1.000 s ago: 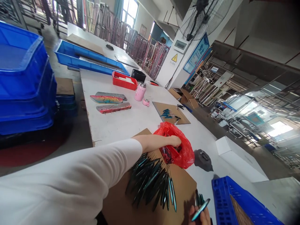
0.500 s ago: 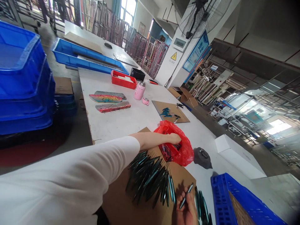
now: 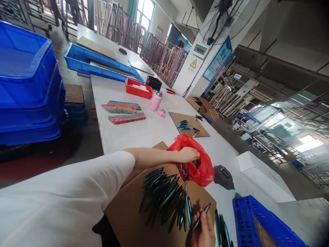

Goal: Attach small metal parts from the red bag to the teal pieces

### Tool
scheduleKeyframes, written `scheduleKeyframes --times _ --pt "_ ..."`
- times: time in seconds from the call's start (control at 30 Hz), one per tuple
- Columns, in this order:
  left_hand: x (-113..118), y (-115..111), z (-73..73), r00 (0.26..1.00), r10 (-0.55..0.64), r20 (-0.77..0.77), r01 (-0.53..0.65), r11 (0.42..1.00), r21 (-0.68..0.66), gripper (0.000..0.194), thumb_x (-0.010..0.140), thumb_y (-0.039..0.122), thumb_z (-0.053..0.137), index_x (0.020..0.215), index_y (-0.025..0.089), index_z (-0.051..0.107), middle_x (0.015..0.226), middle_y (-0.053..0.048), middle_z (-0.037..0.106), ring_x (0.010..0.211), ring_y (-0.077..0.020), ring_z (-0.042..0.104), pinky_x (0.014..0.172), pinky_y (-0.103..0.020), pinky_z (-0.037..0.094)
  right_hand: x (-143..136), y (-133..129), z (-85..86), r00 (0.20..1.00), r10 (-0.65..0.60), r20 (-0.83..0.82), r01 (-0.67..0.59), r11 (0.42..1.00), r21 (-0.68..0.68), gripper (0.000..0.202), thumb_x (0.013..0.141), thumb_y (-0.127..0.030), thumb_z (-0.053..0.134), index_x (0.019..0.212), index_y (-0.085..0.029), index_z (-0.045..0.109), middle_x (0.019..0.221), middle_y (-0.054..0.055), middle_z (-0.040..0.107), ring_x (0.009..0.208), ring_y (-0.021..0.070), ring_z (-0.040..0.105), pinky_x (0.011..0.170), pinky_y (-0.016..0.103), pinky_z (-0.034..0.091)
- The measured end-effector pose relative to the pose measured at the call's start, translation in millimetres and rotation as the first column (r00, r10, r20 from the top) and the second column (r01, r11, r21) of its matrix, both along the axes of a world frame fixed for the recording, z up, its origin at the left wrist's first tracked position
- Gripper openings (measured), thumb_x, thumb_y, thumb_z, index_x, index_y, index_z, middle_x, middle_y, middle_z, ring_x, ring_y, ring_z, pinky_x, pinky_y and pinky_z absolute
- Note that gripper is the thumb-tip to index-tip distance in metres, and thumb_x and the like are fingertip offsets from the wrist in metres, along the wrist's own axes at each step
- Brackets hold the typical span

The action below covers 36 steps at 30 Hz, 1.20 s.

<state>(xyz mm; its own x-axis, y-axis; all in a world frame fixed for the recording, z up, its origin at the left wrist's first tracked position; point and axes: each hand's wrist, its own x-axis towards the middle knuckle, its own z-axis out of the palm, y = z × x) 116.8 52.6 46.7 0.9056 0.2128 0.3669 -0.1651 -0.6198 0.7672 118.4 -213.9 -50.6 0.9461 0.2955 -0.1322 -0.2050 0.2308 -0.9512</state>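
Head view: a blue crate and pink bottle stand around; the left hand reaches into a red bag, grip hidden. The right hand pinches a teal piece beside the pile, over cardboard on the white tabletop; fan beyond.

White table, pink bottle, red tray, cardboard sheet, slender dark pieces, blue crate, white box

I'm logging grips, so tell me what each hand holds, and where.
Right hand: a slim dark piece, pinched around its middle. Left hand, at the mouth of the red bag: grip hidden, cannot tell.
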Motion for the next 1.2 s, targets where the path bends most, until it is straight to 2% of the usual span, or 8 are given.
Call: scheduleKeyframes --times 0.1,0.17,0.23,0.3,0.37,0.63,0.9,1.2 --pt "-27 -30 -4.2 0.996 -0.09 -0.003 0.088 0.978 -0.189 0.009 0.079 0.022 0.049 0.085 0.015 0.051 0.081 -0.001 0.059 0.075 -0.0101 0.055 0.069 -0.021 0.04 -17 12 14.7 0.993 -0.09 -0.079 0.092 0.996 0.019 0.034 0.055 -0.032 0.073 0.087 -0.027 0.062 0.075 -0.005 0.066 0.064 0.0064 0.059 0.059 0.013 0.048" --pt "-43 -51 -7.4 0.974 -0.227 0.002 0.195 0.83 -0.523 0.015 0.08 0.027 0.05 0.087 0.015 0.047 0.077 -0.001 0.058 0.07 -0.0083 0.057 0.064 -0.02 0.042 -28 20 23.2 0.999 -0.049 -0.004 0.049 0.999 -0.021 0.032 0.06 -0.034 0.069 0.091 -0.026 0.061 0.08 -0.005 0.065 0.066 0.0066 0.058 0.062 0.015 0.048" --pt "-52 -66 -10.3 0.948 -0.313 0.05 0.248 0.632 -0.734 0.021 0.076 0.032 0.055 0.083 0.014 0.046 0.076 -0.001 0.057 0.069 -0.0087 0.058 0.062 -0.02 0.042 -37 26 28.3 0.997 -0.017 0.071 0.022 0.997 -0.08 0.034 0.065 -0.037 0.064 0.096 -0.024 0.06 0.084 -0.003 0.065 0.069 0.008 0.058 0.065 0.018 0.047" --pt "-56 -74 -12.8 0.939 -0.333 0.081 0.26 0.539 -0.801 0.028 0.072 0.037 0.059 0.08 0.014 0.046 0.075 -0.001 0.056 0.069 -0.0096 0.059 0.06 -0.02 0.042 -42 30 30.6 0.993 -0.012 0.116 0.028 0.99 -0.14 0.04 0.066 -0.038 0.063 0.102 -0.021 0.057 0.088 0.0 0.065 0.074 0.0104 0.058 0.07 0.022 0.047" --pt "-56 -76 -14.8 0.937 -0.34 0.082 0.254 0.497 -0.83 0.033 0.069 0.041 0.062 0.079 0.014 0.046 0.074 -0.001 0.056 0.067 -0.0101 0.059 0.058 -0.02 0.042 -45 32 32.3 0.99 -0.007 0.139 0.034 0.981 -0.19 0.045 0.066 -0.039 0.062 0.106 -0.018 0.056 0.094 0.004 0.064 0.081 0.0138 0.058 0.075 0.026 0.047" --pt "-63 -77 -7.1 0.931 -0.355 0.091 0.257 0.456 -0.852 0.039 0.066 0.045 0.063 0.079 0.013 0.046 0.073 0.0 0.055 0.063 -0.0098 0.059 0.057 -0.021 0.044 -50 34 39.5 0.977 0.032 0.212 0.043 0.94 -0.339 0.044 0.068 -0.042 0.059 0.105 -0.017 0.058 0.104 0.006 0.062 0.095 0.0197 0.056 0.086 0.032 0.042" --pt "-69 -78 -4.2 0.918 -0.381 0.11 0.288 0.45 -0.845 0.033 0.068 0.039 0.063 0.078 0.013 0.047 0.067 0.0 0.056 0.063 -0.0081 0.057 0.058 -0.021 0.043 -57 43 44.5 0.982 0.017 0.187 0.026 0.974 -0.224 0.037 0.069 -0.035 0.059 0.101 -0.017 0.059 0.106 0.006 0.061 0.096 0.0189 0.056 0.084 0.03 0.043" --pt "-65 -79 -11.5 0.915 -0.385 0.122 0.301 0.448 -0.842 0.03 0.07 0.036 0.063 0.079 0.013 0.047 0.065 0.001 0.056 0.061 -0.0072 0.056 0.058 -0.02 0.042 -58 42 47.4 0.98 0.023 0.197 0.034 0.96 -0.278 0.037 0.069 -0.035 0.059 0.101 -0.016 0.059 0.103 0.005 0.062 0.091 0.0163 0.057 0.081 0.027 0.044"
